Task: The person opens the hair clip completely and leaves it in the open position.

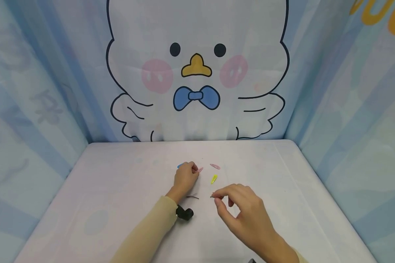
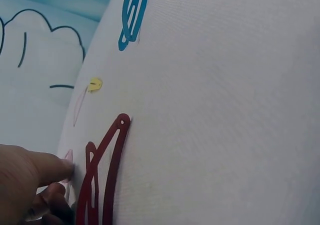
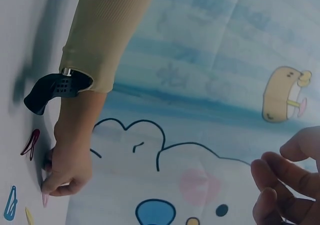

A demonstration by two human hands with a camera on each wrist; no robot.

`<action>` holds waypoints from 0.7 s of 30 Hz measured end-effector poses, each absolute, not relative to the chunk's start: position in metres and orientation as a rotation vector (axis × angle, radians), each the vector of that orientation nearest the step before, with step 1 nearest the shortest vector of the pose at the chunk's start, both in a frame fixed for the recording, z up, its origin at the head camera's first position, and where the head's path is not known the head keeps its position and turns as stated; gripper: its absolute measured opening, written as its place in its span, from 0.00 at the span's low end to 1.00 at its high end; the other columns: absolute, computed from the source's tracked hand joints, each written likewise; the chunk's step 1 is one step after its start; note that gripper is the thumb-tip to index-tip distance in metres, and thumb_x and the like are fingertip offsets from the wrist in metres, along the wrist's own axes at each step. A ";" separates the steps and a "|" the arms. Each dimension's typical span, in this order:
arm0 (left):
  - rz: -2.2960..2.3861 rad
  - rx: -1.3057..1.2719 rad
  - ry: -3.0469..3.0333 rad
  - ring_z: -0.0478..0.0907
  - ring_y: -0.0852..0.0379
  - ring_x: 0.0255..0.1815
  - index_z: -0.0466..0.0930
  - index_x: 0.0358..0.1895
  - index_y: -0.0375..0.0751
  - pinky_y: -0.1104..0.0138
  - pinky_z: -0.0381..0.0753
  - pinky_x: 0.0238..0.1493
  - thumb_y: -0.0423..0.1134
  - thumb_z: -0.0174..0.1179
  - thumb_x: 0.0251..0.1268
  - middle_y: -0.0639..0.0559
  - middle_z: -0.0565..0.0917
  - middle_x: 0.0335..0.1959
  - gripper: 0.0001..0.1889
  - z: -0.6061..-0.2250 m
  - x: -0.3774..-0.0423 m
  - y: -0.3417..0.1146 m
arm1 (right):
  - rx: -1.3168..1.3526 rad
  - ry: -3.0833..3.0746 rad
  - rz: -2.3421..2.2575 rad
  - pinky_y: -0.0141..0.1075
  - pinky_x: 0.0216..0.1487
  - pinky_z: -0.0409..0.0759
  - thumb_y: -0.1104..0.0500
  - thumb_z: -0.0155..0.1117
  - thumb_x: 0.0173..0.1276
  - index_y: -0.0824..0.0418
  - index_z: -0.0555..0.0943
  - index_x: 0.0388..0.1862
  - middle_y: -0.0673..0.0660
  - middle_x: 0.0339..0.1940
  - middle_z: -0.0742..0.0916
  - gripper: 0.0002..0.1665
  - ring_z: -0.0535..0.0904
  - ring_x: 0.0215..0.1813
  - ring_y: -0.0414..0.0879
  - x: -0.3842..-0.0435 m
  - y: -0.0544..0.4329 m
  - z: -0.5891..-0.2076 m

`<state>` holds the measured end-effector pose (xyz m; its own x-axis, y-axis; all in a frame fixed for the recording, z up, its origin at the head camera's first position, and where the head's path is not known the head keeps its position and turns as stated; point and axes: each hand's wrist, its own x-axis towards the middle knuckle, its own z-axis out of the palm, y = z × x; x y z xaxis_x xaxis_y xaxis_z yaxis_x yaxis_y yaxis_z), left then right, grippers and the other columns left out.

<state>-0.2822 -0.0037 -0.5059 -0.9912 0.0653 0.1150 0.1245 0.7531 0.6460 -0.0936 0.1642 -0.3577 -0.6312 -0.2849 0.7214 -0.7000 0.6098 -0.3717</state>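
My left hand reaches to the far middle of the table, its thumb and index finger pinching a pink hair clip that lies low over the surface. A light blue clip is half hidden behind that hand. My right hand hovers nearer, fingers loosely bent, with no clip between them in the right wrist view. A teal hair clip lies on the table, mostly covered by the right fingertips in the head view. A dark red hair clip lies by the left wrist.
Another pink clip and a yellow clip lie beyond the right hand. The white table ends at a printed curtain at the back, with curtains on both sides. A black camera is strapped to the left wrist.
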 end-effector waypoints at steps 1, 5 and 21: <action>-1.060 -0.158 -2.864 0.73 0.56 0.30 0.82 0.38 0.44 0.64 0.75 0.35 0.36 0.68 0.68 0.52 0.77 0.32 0.04 -0.506 -0.282 -0.004 | 0.775 -2.214 0.873 0.23 0.39 0.68 0.62 0.67 0.69 0.50 0.87 0.41 0.42 0.36 0.89 0.08 0.73 0.31 0.35 -0.094 0.164 -0.358; -1.038 -0.194 -2.878 0.73 0.57 0.31 0.83 0.37 0.45 0.64 0.75 0.34 0.36 0.67 0.69 0.52 0.77 0.33 0.03 -0.504 -0.282 -0.005 | 0.792 -2.204 0.889 0.23 0.39 0.69 0.60 0.64 0.73 0.51 0.87 0.41 0.42 0.36 0.88 0.06 0.73 0.32 0.35 -0.094 0.165 -0.357; -1.068 -0.265 -2.881 0.75 0.59 0.34 0.83 0.42 0.50 0.65 0.76 0.37 0.42 0.65 0.73 0.57 0.84 0.38 0.02 -0.490 -0.263 0.000 | 0.764 -2.223 0.887 0.23 0.39 0.70 0.68 0.72 0.62 0.48 0.87 0.41 0.40 0.37 0.87 0.15 0.75 0.33 0.35 -0.096 0.165 -0.356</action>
<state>-0.2632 -0.0004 -0.4900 -0.9836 0.1404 0.1129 0.1801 0.7456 0.6416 -0.0959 0.1647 -0.3565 -0.6415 -0.2789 0.7147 -0.6942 0.6076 -0.3860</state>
